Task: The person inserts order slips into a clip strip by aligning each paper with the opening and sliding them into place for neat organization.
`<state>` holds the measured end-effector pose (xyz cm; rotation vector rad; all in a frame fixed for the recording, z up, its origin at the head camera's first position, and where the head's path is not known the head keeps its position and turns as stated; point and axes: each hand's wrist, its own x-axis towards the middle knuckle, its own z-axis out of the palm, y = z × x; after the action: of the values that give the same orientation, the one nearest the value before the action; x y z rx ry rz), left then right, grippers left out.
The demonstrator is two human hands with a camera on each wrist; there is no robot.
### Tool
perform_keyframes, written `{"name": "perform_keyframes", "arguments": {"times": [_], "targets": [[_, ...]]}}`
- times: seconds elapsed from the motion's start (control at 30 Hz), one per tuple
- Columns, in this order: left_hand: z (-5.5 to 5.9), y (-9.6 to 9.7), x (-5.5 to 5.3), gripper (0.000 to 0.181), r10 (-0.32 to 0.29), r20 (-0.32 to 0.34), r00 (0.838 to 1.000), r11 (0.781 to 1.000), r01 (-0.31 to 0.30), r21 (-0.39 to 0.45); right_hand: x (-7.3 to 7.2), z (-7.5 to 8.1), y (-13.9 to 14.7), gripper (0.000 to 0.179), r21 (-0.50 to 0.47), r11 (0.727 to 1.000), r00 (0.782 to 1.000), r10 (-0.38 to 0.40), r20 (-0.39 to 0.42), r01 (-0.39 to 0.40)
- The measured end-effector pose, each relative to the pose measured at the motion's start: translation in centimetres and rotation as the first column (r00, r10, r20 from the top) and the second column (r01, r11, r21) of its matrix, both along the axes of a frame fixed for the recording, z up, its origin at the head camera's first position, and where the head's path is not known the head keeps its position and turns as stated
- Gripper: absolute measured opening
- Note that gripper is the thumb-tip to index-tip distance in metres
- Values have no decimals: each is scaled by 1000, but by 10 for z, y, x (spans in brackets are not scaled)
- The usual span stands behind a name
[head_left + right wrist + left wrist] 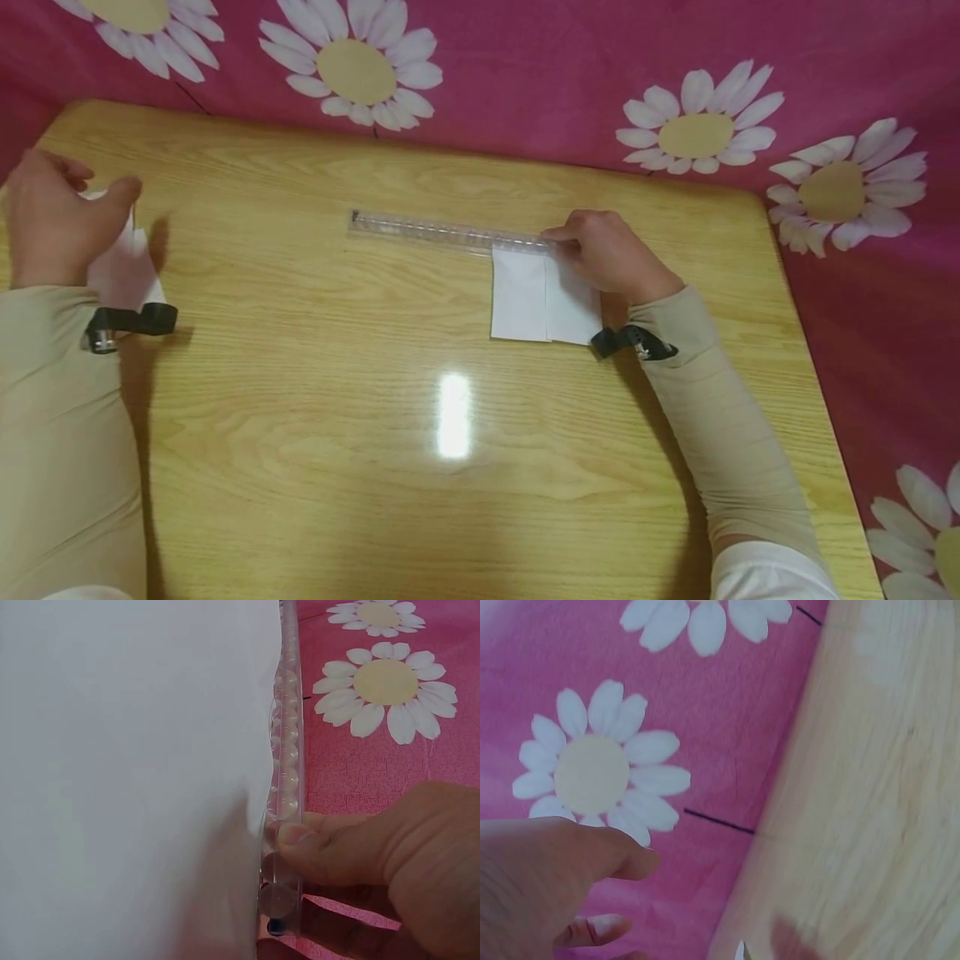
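One clear plastic strip (442,233), pinched at its right end by the right hand (615,260), along the far edge of a creased paper (519,296) on the table (337,417). At far left, partly covering a second white paper (123,275) from view, the left hand (56,221), thumb spread from loosely curved fingers; contact hard to tell.

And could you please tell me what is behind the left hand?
In the head view, white paper and the wooden table show past the left hand. The hand covers part of the paper, so its full outline cannot be seen.
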<state>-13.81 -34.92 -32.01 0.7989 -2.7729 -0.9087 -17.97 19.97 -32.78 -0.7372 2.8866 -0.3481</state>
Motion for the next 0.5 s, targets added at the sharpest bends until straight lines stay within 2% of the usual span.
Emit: {"name": "perform_keyframes", "arguments": {"times": [0.13,0.23,0.37,0.5], "targets": [[-3,-7,2,32,24,56,998,1000,-25,8,0,0,0,32,0,1000,1000,0,6,0],[-7,-15,5,49,31,93,995,999,-34,27,0,1,-1,32,3,1000,1000,0,4,0],[-13,-25,8,80,8,144,990,1000,-9,10,1,1,-2,32,7,1000,1000,-7,12,6],[-16,-33,9,91,3,207,978,1000,-9,27,0,0,-2,32,9,1000,1000,-8,16,8]]}}
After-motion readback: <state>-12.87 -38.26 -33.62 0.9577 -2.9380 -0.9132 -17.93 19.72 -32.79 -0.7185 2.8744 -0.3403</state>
